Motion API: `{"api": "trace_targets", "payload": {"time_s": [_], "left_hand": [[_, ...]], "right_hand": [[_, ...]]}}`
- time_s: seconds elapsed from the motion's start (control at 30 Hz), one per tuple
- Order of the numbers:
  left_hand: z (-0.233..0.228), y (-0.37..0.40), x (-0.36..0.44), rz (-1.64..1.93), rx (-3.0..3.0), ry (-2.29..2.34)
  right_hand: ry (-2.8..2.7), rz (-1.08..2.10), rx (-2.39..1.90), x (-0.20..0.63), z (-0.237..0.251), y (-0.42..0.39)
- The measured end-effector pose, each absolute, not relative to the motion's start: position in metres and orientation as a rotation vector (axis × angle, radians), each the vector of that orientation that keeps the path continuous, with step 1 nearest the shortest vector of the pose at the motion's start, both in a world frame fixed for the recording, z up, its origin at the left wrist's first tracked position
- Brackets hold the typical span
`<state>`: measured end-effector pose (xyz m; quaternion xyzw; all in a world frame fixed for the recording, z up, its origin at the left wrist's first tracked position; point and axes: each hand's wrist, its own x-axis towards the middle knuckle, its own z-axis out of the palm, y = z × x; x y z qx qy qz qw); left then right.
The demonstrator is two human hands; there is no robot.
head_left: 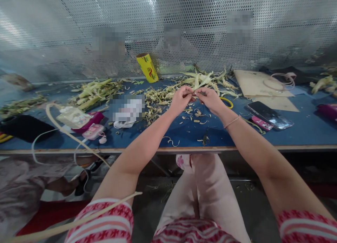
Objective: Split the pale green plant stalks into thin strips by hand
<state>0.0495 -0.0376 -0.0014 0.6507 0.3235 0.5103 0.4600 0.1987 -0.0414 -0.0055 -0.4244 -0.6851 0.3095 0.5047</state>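
My left hand (181,98) and my right hand (210,98) meet above the blue table (184,130), fingertips pinched together on a thin pale plant strip (195,93) held between them. A thin bracelet circles my right wrist. Under the hands lie small curled peelings (196,114). A heap of pale shredded husks (158,99) lies just left of my left hand, and longer yellow-green husk leaves (205,80) lie behind the hands.
A yellow roll (147,67) stands at the perforated metal screen (168,25). A phone (270,115), pink case (259,123) and cardboard sheets (260,83) lie right. Green stalks (94,90), a bag (73,116) and pink items lie left. Another person's arm (60,183) shows lower left.
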Motion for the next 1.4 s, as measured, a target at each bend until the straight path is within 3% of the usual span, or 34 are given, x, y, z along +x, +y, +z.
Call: {"api": "trace_targets", "payload": {"time_s": [0.4, 0.8, 1.03, 1.4], "left_hand": [[-0.002, -0.037, 0.049, 1.257, 1.678, 0.769], [-0.008, -0.026, 0.044, 1.31, 2.113, 1.045], [-0.008, -0.027, 0.039, 0.994, 2.687, 1.136], [-0.017, -0.016, 0.038, 0.7, 2.808, 1.054]], "right_hand": [[-1.59, 0.854, -1.025, 0.2, -0.004, -0.043], [-1.844, 0.362, -1.103, 0.203, -0.002, -0.041], [-2.041, 0.257, -1.281, 0.205, -0.002, -0.038], [-2.215, 0.293, -1.41, 0.206, -0.003, -0.039]]}}
